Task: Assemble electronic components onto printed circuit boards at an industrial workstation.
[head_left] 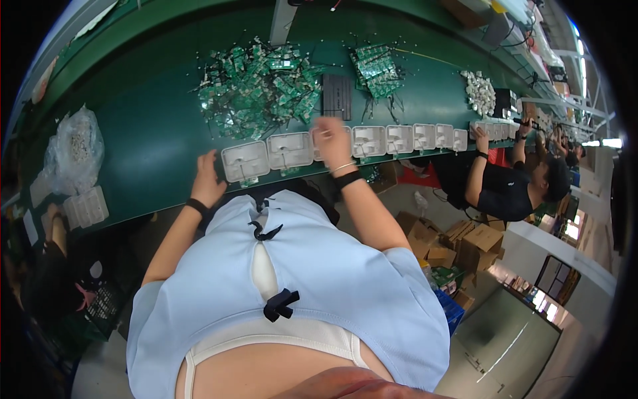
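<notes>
A row of white plastic housings (232, 157) runs along the front edge of the green workbench. Beside the left end of the row is my left hand (209, 178), its fingers stretched out near the first housing's side, holding nothing I can see. My right hand (333, 141) is over the third housing, covering much of it. Its fingers are curled together and slightly blurred; what they hold, if anything, is hidden. Small green circuit boards (248, 181) lie at the near edges of some housings. Beyond them spreads a loose heap of green circuit boards with wires (266, 86).
A dark grey block (337, 96) lies beside a second stack of boards (376, 70). White small parts (480, 93) are piled farther right. A clear plastic bag (76, 149) sits at left. Co-workers' hands (480, 138) work at both sides. Cardboard boxes (480, 247) stand on the floor.
</notes>
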